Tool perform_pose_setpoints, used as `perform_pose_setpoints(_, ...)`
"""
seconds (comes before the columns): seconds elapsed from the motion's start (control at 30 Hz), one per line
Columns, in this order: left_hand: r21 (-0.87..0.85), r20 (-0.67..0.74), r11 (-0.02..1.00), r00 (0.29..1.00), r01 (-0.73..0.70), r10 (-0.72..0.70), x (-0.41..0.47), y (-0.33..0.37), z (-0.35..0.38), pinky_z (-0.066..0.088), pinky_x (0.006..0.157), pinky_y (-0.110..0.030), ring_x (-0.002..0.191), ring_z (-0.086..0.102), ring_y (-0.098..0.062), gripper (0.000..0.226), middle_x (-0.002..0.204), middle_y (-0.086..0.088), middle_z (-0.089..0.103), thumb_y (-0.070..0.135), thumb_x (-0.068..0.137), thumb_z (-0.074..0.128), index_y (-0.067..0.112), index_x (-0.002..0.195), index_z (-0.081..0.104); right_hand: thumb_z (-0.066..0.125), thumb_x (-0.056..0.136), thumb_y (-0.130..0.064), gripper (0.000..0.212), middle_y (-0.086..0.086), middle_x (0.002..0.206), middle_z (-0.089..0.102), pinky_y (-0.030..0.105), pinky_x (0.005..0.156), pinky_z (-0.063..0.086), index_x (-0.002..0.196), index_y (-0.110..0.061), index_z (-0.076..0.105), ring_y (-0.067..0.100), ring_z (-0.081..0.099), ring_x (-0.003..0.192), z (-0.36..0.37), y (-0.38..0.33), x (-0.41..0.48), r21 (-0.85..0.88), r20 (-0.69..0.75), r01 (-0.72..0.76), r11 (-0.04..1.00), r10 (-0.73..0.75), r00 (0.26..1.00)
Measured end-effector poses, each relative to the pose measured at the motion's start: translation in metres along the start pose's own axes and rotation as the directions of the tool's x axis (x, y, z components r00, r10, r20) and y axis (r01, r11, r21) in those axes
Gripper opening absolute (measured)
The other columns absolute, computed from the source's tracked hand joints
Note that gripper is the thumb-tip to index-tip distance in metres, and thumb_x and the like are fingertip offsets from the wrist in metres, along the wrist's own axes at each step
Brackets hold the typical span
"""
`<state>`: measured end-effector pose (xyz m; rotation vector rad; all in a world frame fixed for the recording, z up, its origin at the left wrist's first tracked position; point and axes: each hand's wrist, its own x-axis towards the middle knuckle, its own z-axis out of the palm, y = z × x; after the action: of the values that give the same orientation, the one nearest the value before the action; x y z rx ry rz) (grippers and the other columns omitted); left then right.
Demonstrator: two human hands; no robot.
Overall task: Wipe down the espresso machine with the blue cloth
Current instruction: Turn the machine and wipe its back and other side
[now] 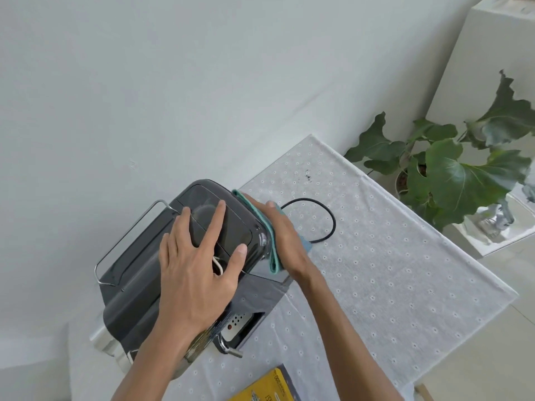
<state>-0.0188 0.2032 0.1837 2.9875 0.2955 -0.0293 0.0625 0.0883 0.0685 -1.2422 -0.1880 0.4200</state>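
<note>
A dark grey espresso machine [139, 270] stands on the table with the white patterned cloth [376, 256], seen from above. My left hand [197, 264] lies flat on the machine's top, fingers spread, holding nothing. My right hand [285, 238] presses the folded blue cloth [267, 227] against the machine's rear right side. A strip of the cloth shows between my palm and the dark casing; the rest is hidden under the hand.
The machine's black power cord [327, 209] loops on the table behind my right hand. A yellow booklet [266, 386] lies at the near edge. A leafy green plant [451, 169] stands beyond the table's right side. A white wall is close on the left.
</note>
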Motion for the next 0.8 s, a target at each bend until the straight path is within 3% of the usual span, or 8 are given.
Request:
perform_pose_setpoints(0.1, -0.019, 0.019, 1.0, 1.0, 0.01, -0.01, -0.002, 0.0, -0.001, 0.009, 0.121, -0.047, 0.149, 0.003, -0.024, 0.07, 0.161, -0.012, 0.008, 0.071, 0.084, 0.022, 0.052, 0.149, 0.007, 0.026, 0.099, -0.071, 0.055, -0.013, 0.155, 0.045, 0.047, 0.122, 0.024, 0.144, -0.049, 0.047, 0.012, 0.039, 0.145, -0.013, 0.008, 0.026, -0.042, 0.249, -0.159, 0.986, 0.165, 0.954)
perform_pose_setpoints(0.17, -0.03, 0.019, 0.999, 1.0, 0.02, -0.019, -0.001, 0.002, -0.002, 0.011, 0.12, -0.048, 0.149, 0.004, -0.024, 0.069, 0.161, -0.011, 0.008, 0.071, 0.084, 0.025, 0.054, 0.149, 0.008, 0.031, 0.097, -0.072, 0.055, -0.016, 0.155, 0.043, 0.047, 0.123, 0.023, 0.145, -0.05, 0.045, 0.009, 0.038, 0.145, -0.021, 0.028, 0.033, -0.055, 0.298, -0.247, 0.967, 0.253, 0.921)
perform_pose_setpoints(0.3, -0.076, 0.034, 0.992, 0.995, 0.101, -0.099, 0.0, 0.013, -0.003, 0.005, 0.121, -0.048, 0.149, -0.002, -0.018, 0.07, 0.161, -0.006, 0.005, 0.072, 0.081, 0.029, 0.059, 0.146, 0.008, 0.03, 0.106, -0.053, 0.047, -0.021, 0.158, 0.036, 0.041, 0.125, 0.021, 0.152, -0.043, 0.036, 0.0, 0.032, 0.146, -0.028, 0.035, 0.015, -0.028, 0.304, -0.301, 0.953, 0.295, 0.906)
perform_pose_setpoints(0.4, -0.073, 0.028, 0.982, 0.985, 0.172, -0.17, 0.004, 0.024, -0.003, -0.002, 0.121, -0.044, 0.149, -0.007, -0.013, 0.071, 0.162, -0.004, 0.003, 0.075, 0.081, 0.026, 0.058, 0.146, 0.005, 0.027, 0.104, -0.058, 0.048, -0.024, 0.16, 0.031, 0.046, 0.125, 0.016, 0.151, -0.05, 0.032, 0.001, 0.023, 0.15, -0.021, 0.017, 0.003, -0.021, 0.322, -0.217, 0.976, 0.213, 0.923)
perform_pose_setpoints(0.47, -0.049, 0.022, 0.981, 0.983, 0.186, -0.185, 0.007, 0.028, -0.004, -0.001, 0.121, -0.044, 0.15, -0.005, -0.014, 0.072, 0.162, -0.005, 0.005, 0.076, 0.082, 0.025, 0.056, 0.148, 0.005, 0.024, 0.105, -0.053, 0.048, -0.025, 0.158, 0.033, 0.043, 0.125, 0.018, 0.152, -0.048, 0.032, 0.0, 0.025, 0.148, -0.016, -0.004, 0.019, -0.01, 0.373, -0.188, 0.982, 0.178, 0.911)
perform_pose_setpoints(0.6, -0.025, 0.02, 0.98, 0.98, 0.197, -0.197, 0.008, 0.03, -0.004, 0.004, 0.121, -0.047, 0.15, -0.001, -0.015, 0.071, 0.162, -0.006, 0.007, 0.074, 0.084, 0.028, 0.053, 0.149, 0.008, 0.022, 0.106, -0.046, 0.048, -0.02, 0.157, 0.038, 0.041, 0.124, 0.023, 0.153, -0.042, 0.035, 0.002, 0.033, 0.146, -0.01, -0.002, 0.062, -0.036, 0.443, -0.257, 0.966, 0.246, 0.862)
perform_pose_setpoints(0.73, -0.023, 0.028, 0.979, 0.979, 0.2, -0.2, 0.011, 0.033, -0.005, 0.005, 0.121, -0.05, 0.15, -0.001, -0.016, 0.07, 0.162, -0.006, 0.008, 0.071, 0.086, 0.031, 0.051, 0.15, 0.01, 0.027, 0.105, -0.05, 0.043, -0.021, 0.147, 0.05, 0.045, 0.122, 0.03, 0.144, -0.052, 0.044, 0.002, 0.045, 0.137, -0.03, 0.039, 0.047, -0.052, 0.338, -0.406, 0.913, 0.398, 0.853)
perform_pose_setpoints(0.8, -0.028, 0.023, 0.979, 0.979, 0.202, -0.201, 0.011, 0.034, -0.005, 0.007, 0.12, -0.052, 0.151, 0.0, -0.016, 0.07, 0.162, -0.006, 0.009, 0.069, 0.087, 0.033, 0.05, 0.15, 0.012, 0.027, 0.105, -0.049, 0.042, -0.023, 0.151, 0.044, 0.046, 0.123, 0.026, 0.144, -0.054, 0.042, 0.001, 0.037, 0.142, -0.034, 0.042, 0.021, -0.015, 0.29, -0.403, 0.915, 0.39, 0.874)
